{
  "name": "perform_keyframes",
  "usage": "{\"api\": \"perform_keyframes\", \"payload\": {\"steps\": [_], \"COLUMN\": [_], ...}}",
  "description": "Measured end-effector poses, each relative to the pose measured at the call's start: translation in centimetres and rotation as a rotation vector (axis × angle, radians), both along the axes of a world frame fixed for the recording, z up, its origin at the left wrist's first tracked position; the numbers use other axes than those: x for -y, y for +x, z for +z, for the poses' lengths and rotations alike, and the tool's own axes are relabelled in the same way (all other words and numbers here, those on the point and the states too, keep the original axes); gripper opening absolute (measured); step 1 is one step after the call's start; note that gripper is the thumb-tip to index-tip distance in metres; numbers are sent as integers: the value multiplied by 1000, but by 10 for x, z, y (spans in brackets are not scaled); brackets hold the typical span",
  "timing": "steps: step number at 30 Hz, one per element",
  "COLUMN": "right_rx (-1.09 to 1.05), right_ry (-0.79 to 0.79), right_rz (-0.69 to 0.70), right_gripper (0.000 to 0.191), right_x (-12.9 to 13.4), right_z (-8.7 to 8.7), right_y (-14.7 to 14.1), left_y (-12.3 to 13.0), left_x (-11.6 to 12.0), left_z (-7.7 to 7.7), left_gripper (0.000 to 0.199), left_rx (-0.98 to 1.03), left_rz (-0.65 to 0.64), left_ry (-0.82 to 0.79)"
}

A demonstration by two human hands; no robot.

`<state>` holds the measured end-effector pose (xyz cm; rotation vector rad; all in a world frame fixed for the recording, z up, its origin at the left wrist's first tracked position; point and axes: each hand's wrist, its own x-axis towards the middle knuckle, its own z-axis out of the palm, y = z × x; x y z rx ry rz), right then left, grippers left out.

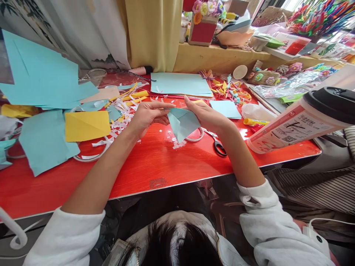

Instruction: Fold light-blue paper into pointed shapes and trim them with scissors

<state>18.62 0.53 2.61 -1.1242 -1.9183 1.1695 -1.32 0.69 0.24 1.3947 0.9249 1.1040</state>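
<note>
Red spreads across the wide table [177, 166], with large pale-blue sheets [47, 70] heaped at its left end. Toward the right end leans a tall cup [294, 123] with a black lid. Between these, the two bare hands meet over the tabletop. The left hand [145, 116] has its fingers nearly closed in a light pinch on the left corner of a folded blue paper [183, 123]. The right hand [206, 114] is flatter, thumb raised, its grip nearly closed around the paper's right side; its other fingertips are hidden. Both hands touch the paper, but more of it lies against the right. So the paper hangs between the two grips, slightly nearer the body than the fingertips, its upper edge running across from hand to hand. Its free corner points down toward the person; which axis is longer is hard to tell. Smaller still, black-handled scissors [220, 148] lie near the right forearm.
</note>
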Motion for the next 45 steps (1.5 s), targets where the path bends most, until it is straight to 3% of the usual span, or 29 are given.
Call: {"api": "perform_keyframes", "payload": {"steps": [4,10,16,23,27,29,32,34,36,39,45], "right_rx": [-150,-110,104,169,-73,-178,-252,-265,-163,-33,-84], "right_ry": [-283,-382,-269,-194,42,79,82,78,32,-91,-51], "right_rz": [140,165,99,107,-147,-294,-380,-360,-222,-43,-115], "right_gripper": [31,29,15,36,44,49,51,47,38,27,19], "right_x": [-7,-4,1,-2,-15,-24,-31,-28,-21,-13,-13], "right_z": [-7,-10,-5,0,-2,-5,-8,-7,-7,-8,-11], "right_y": [3,-5,-10,-3,5,10,14,12,8,1,-1], "left_y": [0,2,3,4,2,1,-1,0,2,5,4], "left_x": [0,-1,-2,-2,-6,-8,-10,-8,-5,-2,-5], "left_z": [0,-4,-5,-4,-6,-7,-6,-5,-3,-3,-4], "left_gripper": [19,17,19,14,12,11,9,10,12,18,17], "left_rx": [-88,-119,-273,-236,-60,26,-5,-97,-143,-82,18], "left_rz": [-38,-83,-54,1,191,295,275,165,89,103,89], "left_ry": [6,109,181,155,142,140,164,201,214,170,76]}}
